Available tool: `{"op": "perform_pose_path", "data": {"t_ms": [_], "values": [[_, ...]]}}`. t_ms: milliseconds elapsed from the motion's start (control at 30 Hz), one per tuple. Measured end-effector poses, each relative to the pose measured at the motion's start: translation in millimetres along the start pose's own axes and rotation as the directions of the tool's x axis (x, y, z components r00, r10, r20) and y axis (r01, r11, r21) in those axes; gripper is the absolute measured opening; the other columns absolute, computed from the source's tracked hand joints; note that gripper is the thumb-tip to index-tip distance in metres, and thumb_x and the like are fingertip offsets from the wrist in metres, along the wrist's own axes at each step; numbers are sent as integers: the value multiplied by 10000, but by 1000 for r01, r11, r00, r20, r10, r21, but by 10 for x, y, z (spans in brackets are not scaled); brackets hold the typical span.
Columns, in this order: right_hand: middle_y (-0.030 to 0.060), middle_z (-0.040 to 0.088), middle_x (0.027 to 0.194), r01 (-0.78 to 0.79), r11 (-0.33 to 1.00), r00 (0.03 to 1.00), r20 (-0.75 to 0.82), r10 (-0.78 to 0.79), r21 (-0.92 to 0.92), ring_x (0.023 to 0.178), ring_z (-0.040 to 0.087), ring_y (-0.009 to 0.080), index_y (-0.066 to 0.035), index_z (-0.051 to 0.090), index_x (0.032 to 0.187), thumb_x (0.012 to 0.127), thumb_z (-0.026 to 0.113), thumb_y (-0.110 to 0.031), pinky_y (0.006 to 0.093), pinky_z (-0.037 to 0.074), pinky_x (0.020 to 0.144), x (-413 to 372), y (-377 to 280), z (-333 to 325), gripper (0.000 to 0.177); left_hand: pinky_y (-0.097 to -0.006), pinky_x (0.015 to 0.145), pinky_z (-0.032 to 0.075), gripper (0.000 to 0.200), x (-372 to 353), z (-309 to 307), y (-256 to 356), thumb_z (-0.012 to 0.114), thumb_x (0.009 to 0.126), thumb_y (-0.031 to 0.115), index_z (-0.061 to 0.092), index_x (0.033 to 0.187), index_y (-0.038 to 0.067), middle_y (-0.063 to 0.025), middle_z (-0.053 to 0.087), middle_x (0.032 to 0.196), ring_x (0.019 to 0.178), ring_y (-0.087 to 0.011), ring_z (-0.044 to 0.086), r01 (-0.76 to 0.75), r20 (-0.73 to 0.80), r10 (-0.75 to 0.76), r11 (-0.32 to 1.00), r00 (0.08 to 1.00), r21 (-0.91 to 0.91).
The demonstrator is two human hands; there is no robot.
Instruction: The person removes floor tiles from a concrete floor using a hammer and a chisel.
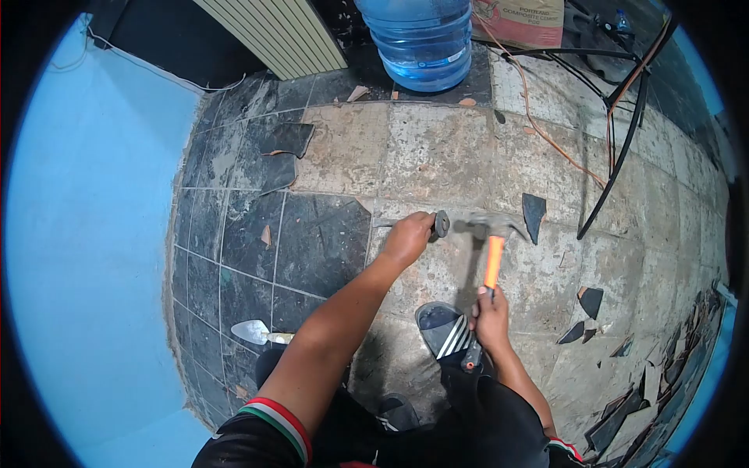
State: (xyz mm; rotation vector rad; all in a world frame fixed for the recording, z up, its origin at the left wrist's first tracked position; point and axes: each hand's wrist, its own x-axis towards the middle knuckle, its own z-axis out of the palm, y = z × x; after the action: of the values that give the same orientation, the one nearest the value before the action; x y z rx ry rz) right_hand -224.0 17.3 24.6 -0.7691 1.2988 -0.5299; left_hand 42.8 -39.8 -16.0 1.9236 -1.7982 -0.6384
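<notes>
My left hand (409, 240) is closed around a metal chisel, with its round striking end (442, 224) facing right. The flat shank (383, 223) points left at the edge of a dark floor tile (324, 242). In my right hand (490, 318) is a claw hammer (493, 261) with an orange and black handle. Its head, slightly blurred, hovers a short way right of the chisel's end, apart from it. A loose dark tile shard (534, 216) lies just right of the hammer head.
Broken tile pieces (624, 417) are heaped along the right wall. A trowel (251, 332) lies at left on dark tiles. A blue water jug (425, 47), a cement bag (521, 22), a black metal stand (616, 140) and an orange cord (538, 129) are at the back.
</notes>
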Motion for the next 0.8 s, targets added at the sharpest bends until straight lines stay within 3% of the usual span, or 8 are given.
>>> {"op": "perform_pose_path", "data": {"t_ms": [100,200,300,367,467,633,700,800], "values": [[4,465,649,174,983,960,-232,-155,64,436,464,121,-91,481,1020,1095,506,-281,283,402,400,2,-243,-239,206,-465,883,545,324,-43,64,-28,654,857,38,688,1179,53,-167,690,1079,995,-392,667,-15,20,15,1000,1000,14],[8,460,658,373,907,862,-434,-263,192,460,482,119,-94,489,1060,1096,497,-277,279,416,397,110,-234,-389,187,-466,880,544,319,-37,109,-56,661,860,44,687,1177,55,-165,690,1073,993,-393,666,-35,20,34,999,999,29],[15,483,662,251,963,898,-394,-195,95,464,490,125,-92,496,1048,1092,502,-270,290,422,403,89,162,-144,183,-470,876,542,310,-27,74,-16,669,862,55,685,1171,56,-170,689,1066,988,-396,665,-16,13,16,1000,1000,23],[18,510,673,154,939,988,52,-146,-306,449,482,127,-86,506,1038,1088,510,-264,305,424,405,119,411,-55,185,-473,874,542,305,23,59,16,676,862,63,685,1167,57,-174,689,1060,985,-398,665,18,27,-19,1000,999,22],[15,526,680,-49,995,997,57,54,-81,444,477,122,-80,515,1033,1081,526,-261,314,424,406,35,270,84,187,-475,869,542,300,54,42,6,682,861,71,684,1161,55,-178,689,1049,985,-397,665,6,38,-8,999,999,54],[-6,481,657,86,995,973,-220,-75,40,456,481,113,-89,501,1049,1082,527,-254,289,413,402,86,-31,-394,171,-469,871,541,328,75,86,-7,684,862,76,687,1190,60,-173,694,1045,986,-391,667,9,53,-12,998,999,62],[3,465,644,264,963,902,-367,-228,53,441,474,132,-93,471,955,1094,488,-305,289,409,406,160,-201,-575,254,-467,873,541,335,56,65,-7,683,864,77,689,1199,63,-171,698,1052,988,-389,669,10,62,-14,998,998,65],[6,477,635,365,929,800,-533,-275,69,445,489,139,-95,469,949,1093,487,-322,306,411,409,220,-249,-396,270,-466,873,541,332,67,30,2,681,867,79,692,1199,63,-169,703,1067,992,-388,672,11,66,-15,998,998,59]]}}
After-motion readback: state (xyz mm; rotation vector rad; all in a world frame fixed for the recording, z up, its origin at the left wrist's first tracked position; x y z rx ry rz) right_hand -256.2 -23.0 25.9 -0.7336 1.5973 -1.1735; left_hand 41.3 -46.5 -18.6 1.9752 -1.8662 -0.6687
